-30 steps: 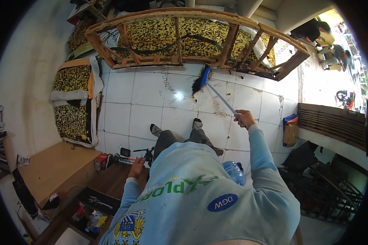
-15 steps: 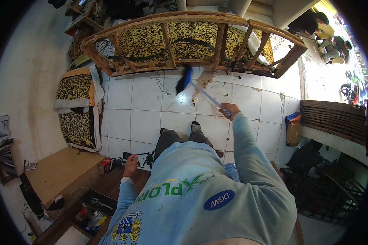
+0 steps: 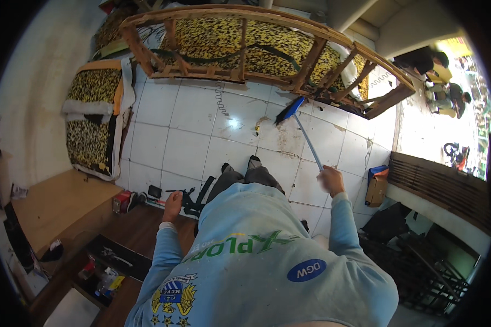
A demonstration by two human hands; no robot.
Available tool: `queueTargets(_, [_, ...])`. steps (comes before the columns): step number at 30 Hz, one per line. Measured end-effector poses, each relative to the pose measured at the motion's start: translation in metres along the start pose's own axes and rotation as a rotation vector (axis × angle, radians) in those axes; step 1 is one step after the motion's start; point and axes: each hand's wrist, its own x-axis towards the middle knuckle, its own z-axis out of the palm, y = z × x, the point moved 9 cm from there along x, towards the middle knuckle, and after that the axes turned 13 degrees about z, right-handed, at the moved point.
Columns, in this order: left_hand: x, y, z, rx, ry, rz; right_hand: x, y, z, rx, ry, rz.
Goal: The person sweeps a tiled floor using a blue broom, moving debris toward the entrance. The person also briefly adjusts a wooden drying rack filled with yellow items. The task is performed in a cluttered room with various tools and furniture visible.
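My right hand [image 3: 331, 181] is wrapped round the pale blue handle of a broom [image 3: 308, 139]. The broom slants away from me, and its blue head with dark bristles rests on the white tiled floor [image 3: 191, 147] beside the wooden frame [image 3: 244, 52]. Small bits and brownish dirt lie on the tiles near the bristles. At my left side, my left hand [image 3: 173, 205] hangs with its fingers curled in, nothing visible in it. Past that hand are a black strap and dark gear [image 3: 193, 203].
Yellow-and-black patterned cushions [image 3: 93, 120] stand at the left; similar fabric shows behind the frame. A wavy metal spring [image 3: 221, 101] lies on the floor. A tan board [image 3: 60, 201] and a drawer [image 3: 120, 257] are lower left, a cardboard box [image 3: 375, 192] right. People [image 3: 447, 98] sit outside, far right.
The broom head has moved right along the frame, and my right hand has shifted right and nearer to me. The camera view has tilted. My left hand stays low at my side.
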Motion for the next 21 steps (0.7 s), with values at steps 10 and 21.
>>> queueTargets(10, [-0.013, -0.088, 0.002, 0.101, -0.052, -0.023, -0.14, -0.019, 0.096, -0.497, -0.213, 0.015])
queueTargets(21, [-0.036, -0.032, -0.028, -0.222, 0.211, -0.095, 0.013, 0.023, 0.249, -0.673, -0.43, 0.018])
